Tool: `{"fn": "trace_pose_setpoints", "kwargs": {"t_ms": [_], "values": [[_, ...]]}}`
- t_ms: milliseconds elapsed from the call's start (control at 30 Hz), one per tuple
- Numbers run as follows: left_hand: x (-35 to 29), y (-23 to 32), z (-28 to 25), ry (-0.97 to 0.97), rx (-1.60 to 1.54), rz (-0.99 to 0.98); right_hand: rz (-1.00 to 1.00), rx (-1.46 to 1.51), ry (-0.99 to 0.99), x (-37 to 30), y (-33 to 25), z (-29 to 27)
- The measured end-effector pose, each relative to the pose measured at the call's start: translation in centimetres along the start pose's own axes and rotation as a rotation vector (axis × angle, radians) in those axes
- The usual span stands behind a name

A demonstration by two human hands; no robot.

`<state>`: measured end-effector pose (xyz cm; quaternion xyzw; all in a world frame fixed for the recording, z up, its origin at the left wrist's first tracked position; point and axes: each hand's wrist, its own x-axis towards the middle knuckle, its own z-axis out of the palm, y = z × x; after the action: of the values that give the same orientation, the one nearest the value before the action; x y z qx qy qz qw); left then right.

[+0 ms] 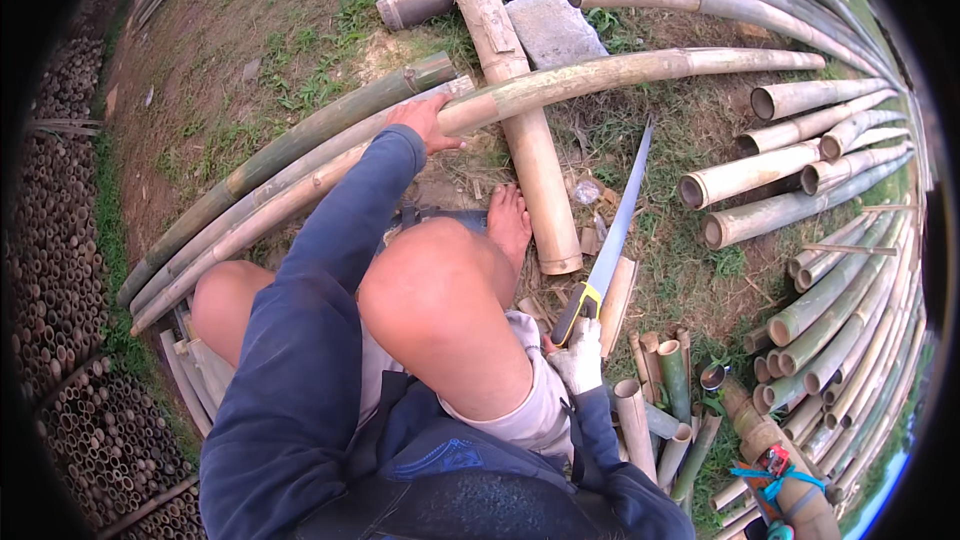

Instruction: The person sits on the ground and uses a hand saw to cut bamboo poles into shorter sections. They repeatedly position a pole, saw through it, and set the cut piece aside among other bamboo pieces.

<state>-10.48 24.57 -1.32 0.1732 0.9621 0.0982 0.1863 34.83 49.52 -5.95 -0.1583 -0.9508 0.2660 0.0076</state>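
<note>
My left hand [425, 123] grips a long pale bamboo pole [610, 73], its fingers curled over the pole. That pole crosses a thick bamboo piece [541, 195] and reaches toward the right. Beside it on the left lie a green bamboo pole [300, 137] and a paler bamboo pole [270, 165], their ends close to my left hand. In a white glove, my right hand [578, 358] is closed around the black and yellow handle of a handsaw [622, 215]. The saw blade points away from me, over the ground and apart from the pole.
A grey stone block [556, 28] and a dark bamboo length [420, 5] lie beyond the crossing. Cut bamboo tubes [755, 175] are stacked on the right. Short offcuts [675, 380] stand near my right arm, by a post tied with blue cord [775, 485]. Stacked bamboo [75, 240] fills the far left.
</note>
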Motion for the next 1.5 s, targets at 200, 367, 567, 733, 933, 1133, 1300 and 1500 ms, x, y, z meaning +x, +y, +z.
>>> {"fn": "trace_pose_setpoints", "kwargs": {"t_ms": [200, 367, 567, 733, 933, 1133, 1300, 1500], "values": [[1.2, -0.6, -0.8, -0.055, -0.008, -0.026, 0.088, 0.743, -0.02, 0.0, -2.4, -12.9], [1.7, -1.1, -1.2, -0.084, -0.02, -0.008, -0.178, 0.954, -0.101, -1.0, -4.2, -19.3], [1.8, -1.0, -1.3, -0.061, -0.01, -0.001, -0.226, 0.673, -0.199, 9.7, -6.5, -10.2], [2.1, -1.2, -1.4, -0.075, 0.0, 0.015, -0.258, 0.773, -0.271, 18.0, -8.2, -3.9], [2.7, -1.7, -1.5, -0.096, -0.059, 0.026, 0.226, 1.065, -0.281, 19.6, -9.1, -3.5], [3.0, -2.1, -1.5, -0.105, -0.07, 0.046, -0.044, 0.953, -0.314, 13.7, -5.2, -5.6], [3.4, -2.4, -1.4, -0.1, -0.071, 0.041, -0.283, 0.791, -0.183, 11.7, -1.9, -7.2], [3.1, -2.1, -1.4, -0.107, -0.072, 0.021, -0.053, 0.959, -0.306, 27.0, -12.0, -0.9]]}}
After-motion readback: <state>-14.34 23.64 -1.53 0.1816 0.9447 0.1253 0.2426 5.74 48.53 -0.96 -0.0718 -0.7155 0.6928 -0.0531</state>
